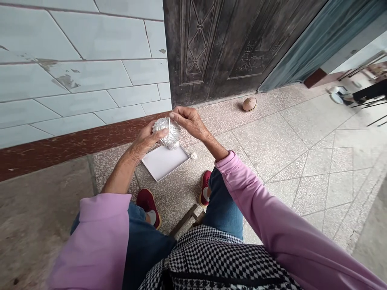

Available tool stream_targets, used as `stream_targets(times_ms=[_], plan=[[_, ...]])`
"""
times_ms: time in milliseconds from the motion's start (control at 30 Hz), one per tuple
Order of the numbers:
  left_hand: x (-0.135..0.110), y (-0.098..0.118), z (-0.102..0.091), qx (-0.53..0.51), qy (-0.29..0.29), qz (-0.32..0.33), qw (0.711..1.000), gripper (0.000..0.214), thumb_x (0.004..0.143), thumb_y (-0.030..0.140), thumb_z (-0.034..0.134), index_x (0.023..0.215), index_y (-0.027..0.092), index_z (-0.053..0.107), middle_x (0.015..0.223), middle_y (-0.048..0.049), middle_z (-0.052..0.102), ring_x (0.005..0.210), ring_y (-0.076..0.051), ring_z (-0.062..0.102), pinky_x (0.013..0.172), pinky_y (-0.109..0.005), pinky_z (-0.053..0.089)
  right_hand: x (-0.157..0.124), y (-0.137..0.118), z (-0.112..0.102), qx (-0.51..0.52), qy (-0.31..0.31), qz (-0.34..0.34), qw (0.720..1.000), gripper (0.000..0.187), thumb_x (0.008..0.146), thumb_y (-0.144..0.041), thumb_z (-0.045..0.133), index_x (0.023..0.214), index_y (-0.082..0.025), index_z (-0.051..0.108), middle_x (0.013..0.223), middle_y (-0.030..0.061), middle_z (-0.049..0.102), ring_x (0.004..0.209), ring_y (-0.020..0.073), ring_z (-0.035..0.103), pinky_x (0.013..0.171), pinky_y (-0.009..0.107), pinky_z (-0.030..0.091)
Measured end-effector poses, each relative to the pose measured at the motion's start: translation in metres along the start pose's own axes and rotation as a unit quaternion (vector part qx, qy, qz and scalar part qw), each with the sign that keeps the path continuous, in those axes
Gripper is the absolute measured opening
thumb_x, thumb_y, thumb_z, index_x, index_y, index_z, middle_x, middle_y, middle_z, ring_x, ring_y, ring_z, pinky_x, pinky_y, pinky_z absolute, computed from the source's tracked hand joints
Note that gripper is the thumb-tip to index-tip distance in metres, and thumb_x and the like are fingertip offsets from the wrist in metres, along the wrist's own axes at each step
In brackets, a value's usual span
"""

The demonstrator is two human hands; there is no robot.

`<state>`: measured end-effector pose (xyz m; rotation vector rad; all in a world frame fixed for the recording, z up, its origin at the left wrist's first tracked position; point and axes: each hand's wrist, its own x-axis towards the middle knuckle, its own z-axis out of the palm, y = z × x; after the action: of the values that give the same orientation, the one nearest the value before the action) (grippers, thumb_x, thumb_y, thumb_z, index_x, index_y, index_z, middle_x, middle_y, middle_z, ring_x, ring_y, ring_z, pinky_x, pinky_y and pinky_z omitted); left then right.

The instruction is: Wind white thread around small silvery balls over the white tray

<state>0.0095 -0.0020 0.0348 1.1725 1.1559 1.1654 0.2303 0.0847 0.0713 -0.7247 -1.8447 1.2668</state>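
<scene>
A shiny, silvery-white, roughly round ball (171,137) with a crinkled, bristly-looking surface is held up off the floor (263,149) in the left hand (144,141), the right hand's (191,123) fingertips at its upper edge.

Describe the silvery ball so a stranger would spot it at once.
Start at the tiled wall beside the dark door. In front of it, between the left hand and right hand, is the ball: round, silvery and bristly, unlike the flat, smooth tray below.

The sleeves (256,201) are pink, jeans (226,205) blue, shoes (145,200) red, garment (217,257) checked black and white.
</scene>
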Motion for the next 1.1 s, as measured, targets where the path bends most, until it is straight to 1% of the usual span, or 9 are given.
stream_targets(times_ms=[100, 200, 400, 533, 733, 833, 933, 1000, 1100], plan=[[-0.006, 0.006, 0.001, -0.009, -0.041, -0.047, 0.998, 0.100, 0.076, 0.077, 0.119, 0.146, 0.014, 0.083, 0.130, -0.0123, 0.092, 0.136, -0.045, 0.078, 0.118, -0.055, 0.063, 0.001, 0.004, 0.001, 0.000, -0.005, 0.002, 1.000, 0.073, 0.124, -0.076, 0.090, 0.083, -0.025, 0.058, 0.081, -0.0030, 0.047, 0.081, 0.0183, 0.043, 0.076, 0.032, 0.044], [-0.010, 0.008, 0.000, -0.036, -0.075, -0.049, 0.995, 0.095, 0.076, 0.081, 0.117, 0.138, 0.017, 0.085, 0.128, -0.0161, 0.091, 0.137, -0.048, 0.082, 0.115, -0.056, 0.069, 0.004, 0.009, 0.000, 0.003, 0.008, 0.014, 1.000, 0.069, 0.127, -0.068, 0.089, 0.084, -0.025, 0.057, 0.081, -0.0039, 0.045, 0.081, 0.0171, 0.040, 0.074, 0.032, 0.041], [-0.013, 0.009, 0.003, -0.126, -0.058, -0.008, 0.990, 0.084, 0.073, 0.067, 0.116, 0.137, 0.023, 0.084, 0.124, -0.0173, 0.091, 0.139, -0.052, 0.086, 0.114, -0.063, 0.076, 0.012, 0.024, 0.009, 0.023, 0.042, 0.064, 0.997, 0.067, 0.126, -0.062, 0.090, 0.081, -0.025, 0.056, 0.077, -0.0062, 0.043, 0.079, 0.0159, 0.038, 0.072, 0.032, 0.037], [-0.009, 0.014, 0.006, -0.152, 0.009, 0.010, 0.988, 0.081, 0.070, 0.061, 0.113, 0.136, 0.023, 0.084, 0.129, -0.0167, 0.091, 0.142, -0.051, 0.085, 0.114, -0.062, 0.077, 0.017, 0.036, 0.022, 0.029, 0.040, 0.076, 0.996, 0.062, 0.124, -0.059, 0.090, 0.082, -0.025, 0.058, 0.080, -0.0052, 0.049, 0.081, 0.0164, 0.045, 0.073, 0.031, 0.038], [0.006, 0.014, -0.002, -0.114, 0.100, 0.079, 0.985, 0.079, 0.079, 0.076, 0.104, 0.139, 0.029, 0.081, 0.133, -0.0132, 0.089, 0.155, -0.049, 0.076, 0.113, -0.058, 0.074, 0.007, 0.036, 0.039, -0.068, -0.020, 0.083, 0.994, 0.056, 0.130, -0.029, 0.077, 0.080, -0.026, 0.053, 0.079, -0.0035, 0.052, 0.087, 0.0185, 0.051, 0.087, 0.034, 0.041], [0.016, 0.005, -0.014, -0.063, 0.147, 0.090, 0.983, 0.075, 0.082, 0.077, 0.105, 0.135, 0.033, 0.075, 0.136, -0.0082, 0.086, 0.153, -0.043, 0.073, 0.113, -0.053, 0.069, -0.004, 0.027, 0.047, -0.072, -0.082, 0.077, 0.991, 0.047, 0.129, -0.029, 0.084, 0.087, -0.024, 0.063, 0.084, -0.0018, 0.063, 0.091, 0.0211, 0.060, 0.093, 0.034, 0.045], [0.023, -0.004, -0.023, -0.025, 0.213, 0.094, 0.972, 0.087, 0.078, 0.073, 0.113, 0.136, 0.029, 0.065, 0.138, -0.0043, 0.080, 0.141, -0.034, 0.072, 0.117, -0.051, 0.063, -0.014, 0.017, 0.051, -0.048, -0.106, 0.062, 0.991, 0.045, 0.131, -0.033, 0.084, 0.091, -0.023, 0.068, 0.092, 0.0007, 0.071, 0.093, 0.0217, 0.065, 0.096, 0.035, 0.048], [0.025, -0.007, -0.025, 0.002, 0.242, 0.099, 0.965, 0.099, 0.071, 0.066, 0.120, 0.140, 0.025, 0.061, 0.139, -0.0025, 0.077, 0.135, -0.030, 0.069, 0.121, -0.051, 0.059, -0.017, 0.011, 0.049, -0.027, -0.104, 0.058, 0.992, 0.045, 0.132, -0.039, 0.085, 0.093, -0.023, 0.071, 0.089, -0.0005, 0.068, 0.091, 0.0213, 0.062, 0.093, 0.035, 0.049], [0.026, -0.010, -0.025, 0.050, 0.232, 0.081, 0.968, 0.105, 0.071, 0.056, 0.123, 0.147, 0.022, 0.059, 0.137, -0.0006, 0.075, 0.134, -0.029, 0.067, 0.121, -0.051, 0.055, -0.016, 0.003, 0.041, -0.009, -0.082, 0.067, 0.994, 0.044, 0.131, -0.044, 0.087, 0.095, -0.023, 0.074, 0.081, -0.0031, 0.058, 0.085, 0.0212, 0.055, 0.087, 0.035, 0.047]])
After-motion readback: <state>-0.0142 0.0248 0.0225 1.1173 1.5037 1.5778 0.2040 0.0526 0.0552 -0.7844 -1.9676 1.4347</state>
